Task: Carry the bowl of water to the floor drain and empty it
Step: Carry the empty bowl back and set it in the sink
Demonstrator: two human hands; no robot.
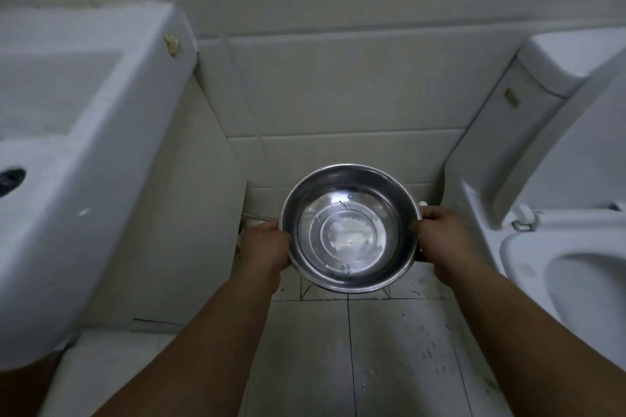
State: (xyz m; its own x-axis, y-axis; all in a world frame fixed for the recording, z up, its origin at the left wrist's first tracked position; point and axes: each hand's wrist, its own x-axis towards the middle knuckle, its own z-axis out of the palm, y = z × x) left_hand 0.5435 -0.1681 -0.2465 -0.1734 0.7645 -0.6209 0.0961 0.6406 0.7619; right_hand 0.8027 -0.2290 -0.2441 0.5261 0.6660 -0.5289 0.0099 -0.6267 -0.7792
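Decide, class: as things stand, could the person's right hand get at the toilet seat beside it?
Probably not at once. The right hand grips the rim of the steel bowl, shared with the left hand. The toilet seat lies close on that side with nothing between, but letting go would leave the bowl on one hand.

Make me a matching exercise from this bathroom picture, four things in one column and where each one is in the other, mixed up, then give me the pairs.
Things:
1. bowl
2. sink
3. toilet
4. left hand

Places or states:
A. at the right edge of the view, seat down
B. held between both hands, over the floor tiles
C. at the left edge of the view, drain hole showing
D. gripping the bowl's left rim

Pairs: 1-B, 2-C, 3-A, 4-D

The right hand grips the opposite rim.
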